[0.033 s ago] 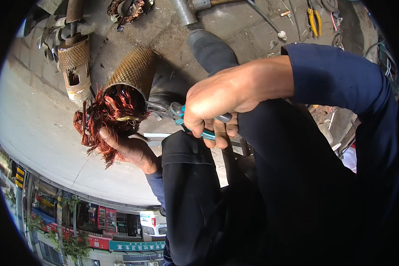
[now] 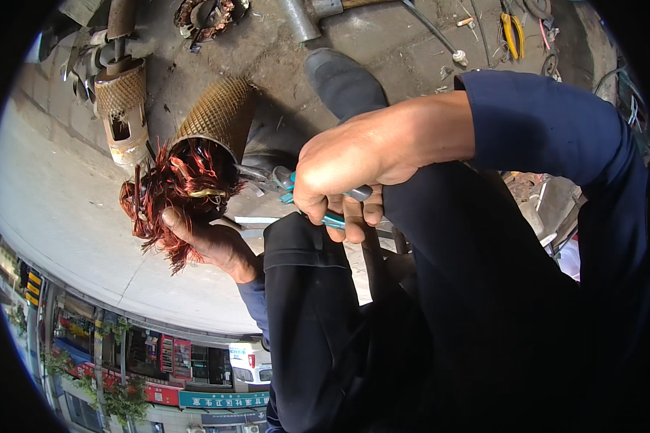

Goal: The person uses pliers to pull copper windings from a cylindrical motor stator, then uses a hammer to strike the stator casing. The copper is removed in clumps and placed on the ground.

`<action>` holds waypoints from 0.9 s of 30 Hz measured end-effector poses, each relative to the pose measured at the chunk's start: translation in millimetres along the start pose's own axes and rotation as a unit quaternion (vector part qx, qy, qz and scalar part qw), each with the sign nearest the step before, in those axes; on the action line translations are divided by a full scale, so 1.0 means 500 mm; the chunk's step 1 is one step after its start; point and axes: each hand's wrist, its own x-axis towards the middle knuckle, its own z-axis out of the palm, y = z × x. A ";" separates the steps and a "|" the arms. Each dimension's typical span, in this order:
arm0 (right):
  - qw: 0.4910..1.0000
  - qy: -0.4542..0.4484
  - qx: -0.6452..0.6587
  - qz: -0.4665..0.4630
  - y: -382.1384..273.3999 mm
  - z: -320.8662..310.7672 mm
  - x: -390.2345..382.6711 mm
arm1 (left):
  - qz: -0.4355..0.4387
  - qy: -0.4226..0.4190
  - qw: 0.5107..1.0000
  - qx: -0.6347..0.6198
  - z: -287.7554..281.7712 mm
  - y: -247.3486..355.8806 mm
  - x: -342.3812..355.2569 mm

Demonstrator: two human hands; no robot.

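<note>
A tangle of reddish copper wire (image 2: 184,184) spills from the open end of a knurled, brass-coloured metal cylinder (image 2: 217,112). My left hand (image 2: 209,242) grips this tangle from below, thumb pressed on the strands and the other fingers mostly hidden behind them. Close to the right of it, my right hand (image 2: 361,162) is closed around pliers (image 2: 332,219) with teal and grey handles. Their metal jaws point left toward the cylinder's mouth; whether they grip any strand I cannot tell.
A second knurled tube with a slotted end (image 2: 119,108) stands at the left. Beyond my shoe (image 2: 347,79) lie a hammer (image 2: 301,18), a copper coil ring (image 2: 206,18) and yellow-handled pliers (image 2: 513,36). My dark-trousered knees are directly below my hands.
My right hand and the pliers have shifted slightly to the left. The left hand, wire and cylinder look the same.
</note>
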 end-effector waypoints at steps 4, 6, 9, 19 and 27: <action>1.000 0.014 0.023 0.009 -0.013 -0.004 0.012 | -0.005 0.014 1.000 0.022 0.011 0.009 -0.006; 0.999 0.010 0.040 0.002 -0.015 -0.007 0.013 | -0.003 0.011 0.999 0.032 0.012 0.011 -0.008; 0.999 0.011 0.041 -0.011 -0.016 -0.006 0.012 | -0.004 0.004 0.999 0.043 0.006 0.011 -0.007; 0.995 0.056 0.052 -0.058 -0.010 -0.002 0.076 | -0.028 0.014 1.000 -0.005 -0.003 0.002 -0.005; 0.877 0.280 -0.310 -0.235 0.105 -0.040 0.169 | -0.010 0.039 0.998 -0.041 -0.003 -0.004 -0.008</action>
